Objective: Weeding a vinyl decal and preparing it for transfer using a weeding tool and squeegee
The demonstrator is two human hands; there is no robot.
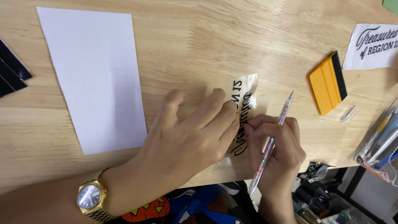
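A clear transfer sheet with black script lettering [245,92] lies on the wooden table [199,45]. My left hand [188,141], with a gold wristwatch [92,198] on the wrist, presses flat on the sheet's left part, fingertips on the lettering. My right hand [277,153] holds a thin speckled pen-like tool [271,143] and pinches at the lettering beside the left fingertips. The tool's tip points up and away from me.
A white gridded backing sheet [95,74] lies to the left. An orange squeegee with a black felt edge [328,83] and a white decal with black lettering [373,45] lie at the right. A clear pouch of pens [379,139] sits at the right edge, dark strips [10,70] at far left.
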